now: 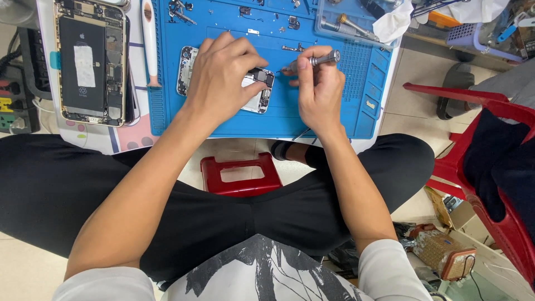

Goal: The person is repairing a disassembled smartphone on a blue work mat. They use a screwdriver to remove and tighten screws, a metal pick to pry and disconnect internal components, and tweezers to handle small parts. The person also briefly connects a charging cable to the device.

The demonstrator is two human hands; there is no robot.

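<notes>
An opened phone [189, 71] lies on a blue work mat [334, 111], its insides facing up. My left hand [223, 78] rests over it and pins it down, fingertips at its right end. My right hand [317, 92] holds a small silver screwdriver [315, 60] between thumb and fingers. Its tip points left toward the phone's right end. Most of the phone is hidden under my left hand.
A second opened phone [89, 61] lies on the table at left beside a white tool [149, 42]. A clear parts tray [356, 22] sits at the mat's far right. A red stool [241, 174] is between my legs, a red chair [490, 167] at right.
</notes>
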